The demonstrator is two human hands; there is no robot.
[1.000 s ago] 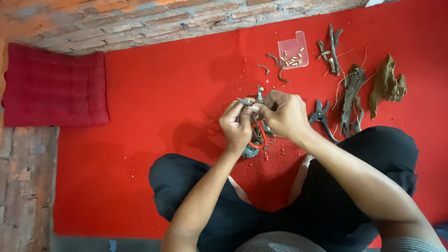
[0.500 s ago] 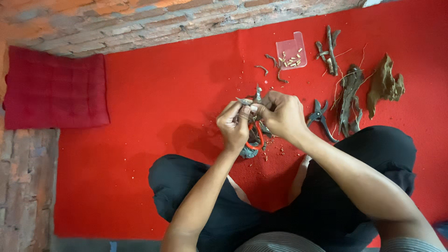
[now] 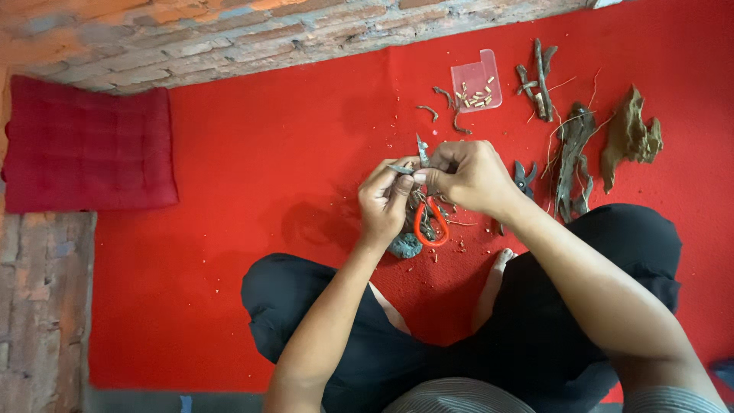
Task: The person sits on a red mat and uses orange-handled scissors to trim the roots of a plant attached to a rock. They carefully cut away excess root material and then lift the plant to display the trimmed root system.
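Hands meet mid-trim over the red mat (image 3: 267, 153): left hand (image 3: 386, 203) pinches a small twig piece (image 3: 399, 169), right hand (image 3: 470, 176) clamped on orange-handled snips (image 3: 430, 222); next move seemingly needs blades squared on the twig.

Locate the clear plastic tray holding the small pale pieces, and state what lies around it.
In the head view, the clear plastic tray lies on the red mat at upper right, beyond the hands, between curled root bits and a bundle of sticks.

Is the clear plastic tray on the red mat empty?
No, the clear tray on the red mat holds a scatter of small pale pieces.
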